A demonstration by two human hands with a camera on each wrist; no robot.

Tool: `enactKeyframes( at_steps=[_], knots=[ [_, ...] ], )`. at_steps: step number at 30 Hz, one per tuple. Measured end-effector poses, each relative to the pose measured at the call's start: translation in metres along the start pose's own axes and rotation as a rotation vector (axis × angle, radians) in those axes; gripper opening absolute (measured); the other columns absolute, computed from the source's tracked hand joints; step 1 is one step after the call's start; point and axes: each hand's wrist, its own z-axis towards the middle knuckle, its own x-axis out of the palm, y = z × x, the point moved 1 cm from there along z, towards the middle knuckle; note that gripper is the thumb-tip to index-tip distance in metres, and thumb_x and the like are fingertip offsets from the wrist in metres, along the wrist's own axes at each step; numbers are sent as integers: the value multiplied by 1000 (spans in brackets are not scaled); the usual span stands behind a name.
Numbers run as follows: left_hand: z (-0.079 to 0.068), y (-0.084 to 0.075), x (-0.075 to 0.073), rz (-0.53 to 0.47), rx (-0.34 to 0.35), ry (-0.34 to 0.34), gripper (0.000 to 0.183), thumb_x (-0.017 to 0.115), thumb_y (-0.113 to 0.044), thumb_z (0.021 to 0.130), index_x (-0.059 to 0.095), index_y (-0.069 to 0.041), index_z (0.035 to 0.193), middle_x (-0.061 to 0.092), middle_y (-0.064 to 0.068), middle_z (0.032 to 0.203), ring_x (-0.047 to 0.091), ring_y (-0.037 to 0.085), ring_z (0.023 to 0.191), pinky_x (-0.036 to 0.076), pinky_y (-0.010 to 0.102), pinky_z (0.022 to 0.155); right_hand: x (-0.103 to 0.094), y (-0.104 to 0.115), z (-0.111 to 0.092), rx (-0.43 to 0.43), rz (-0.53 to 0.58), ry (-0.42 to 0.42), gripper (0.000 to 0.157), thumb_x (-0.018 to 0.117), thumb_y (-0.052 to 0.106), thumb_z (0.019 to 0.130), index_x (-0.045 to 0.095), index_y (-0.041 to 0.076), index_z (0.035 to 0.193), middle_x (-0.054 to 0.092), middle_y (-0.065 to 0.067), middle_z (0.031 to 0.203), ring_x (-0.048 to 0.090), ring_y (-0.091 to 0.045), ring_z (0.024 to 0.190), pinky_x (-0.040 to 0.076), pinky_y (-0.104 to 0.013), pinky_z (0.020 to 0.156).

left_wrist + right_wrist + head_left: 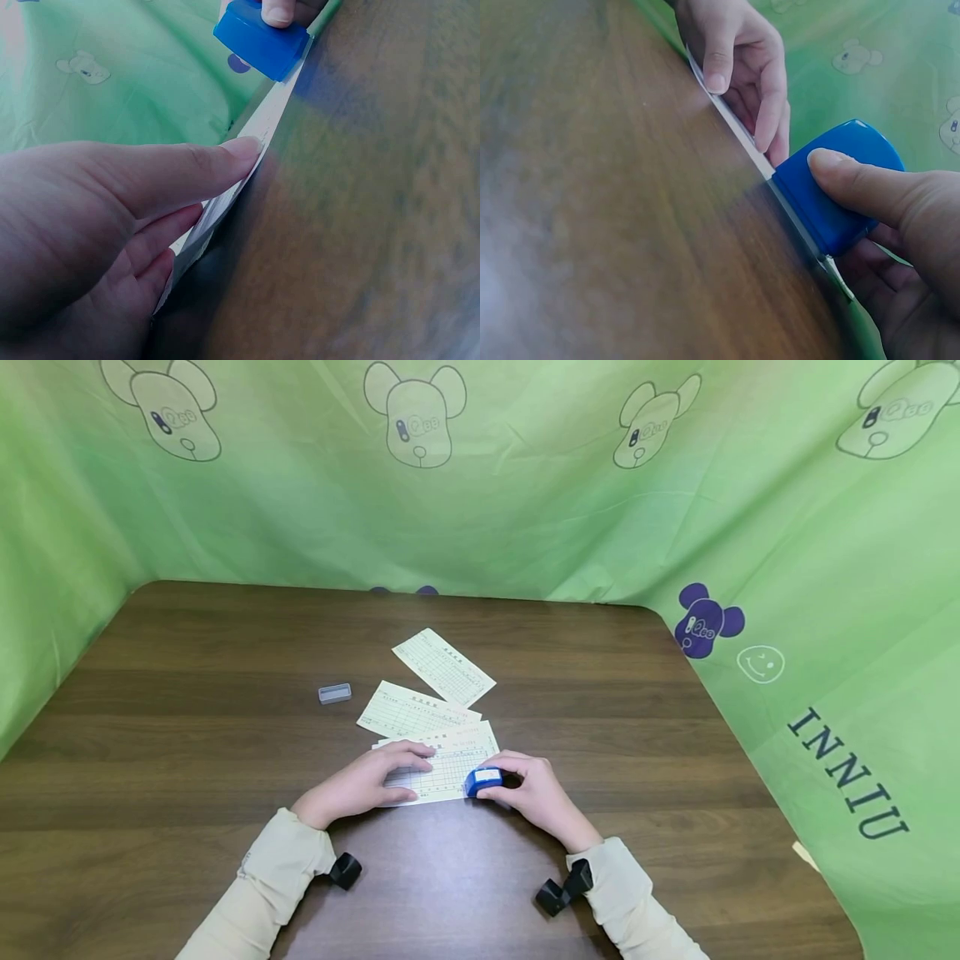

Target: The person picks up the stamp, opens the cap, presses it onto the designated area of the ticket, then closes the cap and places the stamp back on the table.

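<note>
A blue hand stamp point(482, 782) stands on the lower right corner of a printed paper form point(453, 764). My right hand point(536, 787) grips the stamp between thumb and fingers, and the right wrist view shows the thumb flat on the blue casing point(844, 191). Its underside meets the paper and is hidden. On the form's left part rests my left hand point(367, 781), fingers spread and loosely bent, with the thumb point(240, 150) touching near the lower edge. At least one more sheet peeks out beneath this form.
Behind the form lie two more printed sheets, a nearer one point(412, 708) and a farther one point(444, 667), overlapping at the edges. To their left sits a small translucent cap point(334, 694). A green printed cloth point(525, 527) borders the brown wooden table point(187, 735).
</note>
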Motion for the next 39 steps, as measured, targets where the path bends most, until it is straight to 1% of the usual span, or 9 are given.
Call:
enactKeyframes(
  at_steps=[14, 19, 26, 39],
  knots=[
    [-2, 5, 1, 19, 31, -15, 34, 73, -10, 85, 65, -5, 117, 57, 11, 136, 48, 32, 131, 38, 45, 107, 2, 1, 1, -2, -21, 10, 26, 83, 18, 74, 75, 11, 98, 73, 1, 94, 65, -6, 90, 53, -26, 85],
    [-2, 3, 0, 16, 27, -15, 34, 73, -10, 84, 65, -5, 117, 57, 11, 136, 48, 32, 131, 38, 45, 107, 1, 1, 2, 1, -9, 14, 25, 83, 16, 75, 75, 11, 98, 73, 0, 94, 65, -5, 90, 52, -25, 84],
    [-1, 0, -1, -2, -4, 0, 35, 73, -10, 84, 65, -5, 118, 56, 9, 138, 47, 30, 133, 37, 44, 109, 1, 1, 2, -2, 2, 16, 25, 83, 15, 75, 75, 10, 98, 73, 0, 94, 64, -5, 90, 52, -24, 84],
    [1, -3, -2, -5, -8, 6, 35, 73, -11, 85, 65, -6, 119, 56, 8, 138, 47, 29, 133, 37, 44, 108, -2, 4, 0, -4, -5, 7, 26, 83, 16, 74, 74, 10, 98, 73, -1, 95, 65, -6, 91, 52, -25, 86]
  ],
)
